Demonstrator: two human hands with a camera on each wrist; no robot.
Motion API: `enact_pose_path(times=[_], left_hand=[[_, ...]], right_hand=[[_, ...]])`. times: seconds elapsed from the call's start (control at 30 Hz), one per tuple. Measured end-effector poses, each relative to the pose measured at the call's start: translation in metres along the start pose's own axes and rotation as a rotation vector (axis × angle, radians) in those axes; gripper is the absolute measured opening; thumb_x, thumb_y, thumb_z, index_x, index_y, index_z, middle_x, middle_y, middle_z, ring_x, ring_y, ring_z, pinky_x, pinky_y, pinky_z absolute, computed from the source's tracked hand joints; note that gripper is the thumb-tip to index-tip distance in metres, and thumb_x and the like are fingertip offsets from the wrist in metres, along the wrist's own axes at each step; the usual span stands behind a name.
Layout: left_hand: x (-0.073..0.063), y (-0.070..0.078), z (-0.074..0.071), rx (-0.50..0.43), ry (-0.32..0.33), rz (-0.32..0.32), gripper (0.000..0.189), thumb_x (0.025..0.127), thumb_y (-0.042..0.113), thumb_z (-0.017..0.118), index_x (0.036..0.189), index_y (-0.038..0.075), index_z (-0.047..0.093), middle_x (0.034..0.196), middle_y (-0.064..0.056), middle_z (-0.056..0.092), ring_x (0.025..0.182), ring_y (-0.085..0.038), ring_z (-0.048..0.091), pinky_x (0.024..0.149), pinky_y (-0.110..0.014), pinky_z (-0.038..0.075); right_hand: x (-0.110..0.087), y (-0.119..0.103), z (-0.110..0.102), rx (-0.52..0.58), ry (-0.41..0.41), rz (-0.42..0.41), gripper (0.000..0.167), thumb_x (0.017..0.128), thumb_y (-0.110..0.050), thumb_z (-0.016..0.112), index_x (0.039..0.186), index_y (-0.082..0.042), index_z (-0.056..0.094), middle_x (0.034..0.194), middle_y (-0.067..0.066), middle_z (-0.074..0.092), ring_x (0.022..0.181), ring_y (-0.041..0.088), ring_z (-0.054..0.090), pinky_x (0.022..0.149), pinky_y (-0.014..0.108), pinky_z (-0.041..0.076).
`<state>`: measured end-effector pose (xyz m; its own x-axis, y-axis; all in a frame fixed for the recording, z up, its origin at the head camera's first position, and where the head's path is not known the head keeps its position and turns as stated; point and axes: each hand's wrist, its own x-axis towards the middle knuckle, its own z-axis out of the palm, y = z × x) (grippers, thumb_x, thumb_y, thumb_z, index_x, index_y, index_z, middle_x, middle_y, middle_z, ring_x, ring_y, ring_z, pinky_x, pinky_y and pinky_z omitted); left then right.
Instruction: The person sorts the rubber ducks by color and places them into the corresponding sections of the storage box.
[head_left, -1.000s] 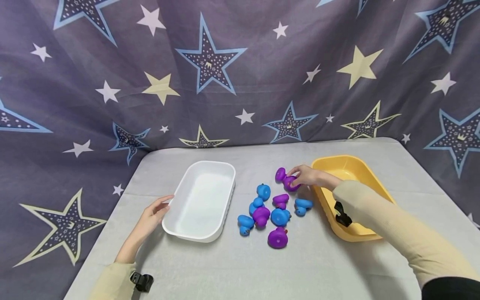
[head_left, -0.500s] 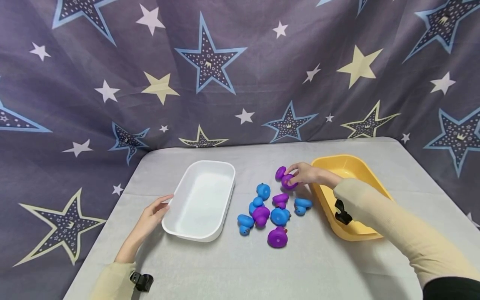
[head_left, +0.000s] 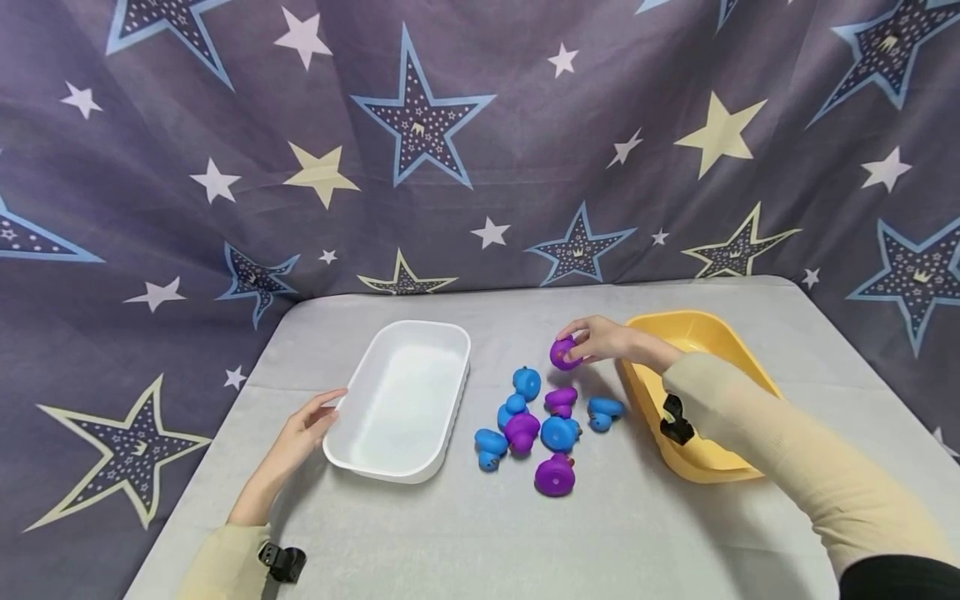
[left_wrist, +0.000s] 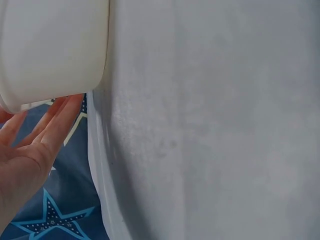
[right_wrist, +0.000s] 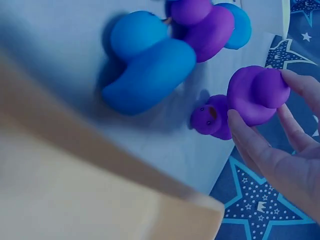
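Observation:
My right hand (head_left: 603, 339) pinches a purple rubber duck (right_wrist: 247, 102) between thumb and fingers, to the left of the yellow tub (head_left: 652, 408). Just beyond the held duck, the right wrist view shows another purple duck (right_wrist: 204, 120) on the table; in the head view it is mostly hidden. My left hand (head_left: 296, 433) touches the left rim of the white tub (head_left: 397, 477), its fingers fairly straight. In the left wrist view those fingers (left_wrist: 62, 120) lie along the tub's outer side. Between the tubs lie several blue ducks (head_left: 560, 434) and purple ducks (head_left: 555, 475).
A pale cloth covers the table (head_left: 450, 542). Behind it hangs a dark curtain (head_left: 495, 150) with star prints. The right forearm reaches across the yellow tub. A small black device (head_left: 283, 562) sits on the left wrist.
My right hand has lifted the purple duck and moved it a little up and left, now over the other purple duck. The left hand and both tubs have stayed put.

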<state>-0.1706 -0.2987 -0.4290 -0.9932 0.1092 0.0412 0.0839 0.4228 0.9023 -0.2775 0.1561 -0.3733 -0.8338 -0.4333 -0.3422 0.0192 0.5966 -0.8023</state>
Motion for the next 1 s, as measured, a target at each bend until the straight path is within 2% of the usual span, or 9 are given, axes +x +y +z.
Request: enact_pose_path(times=[0.13, 0.33, 0.47, 0.6, 0.7, 0.87, 1.0], left_hand=[[-0.001, -0.001, 0.000, -0.030, -0.009, 0.003, 0.040, 0.092, 0.011, 0.045, 0.129, -0.006, 0.038, 0.108, -0.028, 0.052, 0.078, -0.001, 0.053, 0.059, -0.023, 0.045], [-0.001, -0.001, 0.000, -0.047, -0.014, -0.020, 0.042, 0.093, 0.013, 0.045, 0.130, -0.004, 0.037, 0.107, -0.022, 0.054, 0.081, -0.001, 0.054, 0.063, -0.025, 0.048], [-0.001, -0.001, 0.000, -0.037, -0.014, -0.022, 0.041, 0.093, 0.013, 0.045, 0.129, -0.004, 0.038, 0.104, -0.018, 0.055, 0.080, -0.002, 0.054, 0.062, -0.025, 0.048], [-0.001, -0.001, 0.000, -0.043, -0.014, -0.022, 0.041, 0.093, 0.013, 0.045, 0.129, -0.005, 0.038, 0.105, -0.019, 0.055, 0.080, -0.002, 0.055, 0.063, -0.025, 0.048], [0.000, -0.002, 0.000, -0.049, -0.017, -0.019, 0.042, 0.093, 0.013, 0.045, 0.130, -0.005, 0.037, 0.107, -0.023, 0.053, 0.080, -0.002, 0.055, 0.063, -0.025, 0.048], [0.000, -0.003, 0.000, -0.069, -0.019, -0.022, 0.042, 0.093, 0.012, 0.045, 0.130, -0.006, 0.036, 0.109, -0.028, 0.051, 0.080, -0.003, 0.055, 0.062, -0.026, 0.049], [0.000, -0.003, 0.000, -0.073, -0.020, -0.027, 0.043, 0.093, 0.013, 0.045, 0.130, -0.005, 0.035, 0.109, -0.027, 0.051, 0.080, -0.003, 0.055, 0.063, -0.026, 0.049]], right_hand=[[0.002, -0.006, 0.003, -0.025, 0.015, -0.004, 0.043, 0.081, -0.011, 0.063, 0.120, 0.000, 0.050, 0.115, 0.025, 0.051, 0.096, 0.025, 0.055, 0.082, 0.037, 0.046], [0.006, -0.017, 0.010, -0.018, 0.022, -0.017, 0.043, 0.081, -0.013, 0.063, 0.120, -0.003, 0.051, 0.117, 0.024, 0.051, 0.091, 0.022, 0.057, 0.080, 0.037, 0.047], [0.008, -0.025, 0.014, -0.024, 0.016, -0.017, 0.043, 0.080, -0.014, 0.063, 0.122, -0.008, 0.051, 0.118, 0.022, 0.051, 0.077, 0.018, 0.058, 0.067, 0.031, 0.049], [0.013, -0.032, 0.019, -0.034, 0.013, -0.018, 0.042, 0.080, -0.015, 0.062, 0.121, -0.012, 0.051, 0.119, 0.019, 0.052, 0.062, 0.014, 0.053, 0.054, 0.024, 0.044], [0.017, -0.038, 0.025, -0.014, 0.017, -0.035, 0.042, 0.080, -0.016, 0.063, 0.120, -0.011, 0.052, 0.120, 0.019, 0.051, 0.069, 0.013, 0.057, 0.060, 0.023, 0.046], [0.022, -0.049, 0.036, 0.055, 0.015, -0.053, 0.043, 0.080, -0.014, 0.064, 0.121, -0.008, 0.052, 0.126, 0.022, 0.045, 0.093, 0.021, 0.059, 0.078, 0.030, 0.048], [0.026, -0.056, 0.043, 0.095, 0.014, -0.067, 0.042, 0.080, -0.013, 0.064, 0.121, -0.009, 0.052, 0.127, 0.021, 0.044, 0.098, 0.024, 0.057, 0.083, 0.033, 0.046]])
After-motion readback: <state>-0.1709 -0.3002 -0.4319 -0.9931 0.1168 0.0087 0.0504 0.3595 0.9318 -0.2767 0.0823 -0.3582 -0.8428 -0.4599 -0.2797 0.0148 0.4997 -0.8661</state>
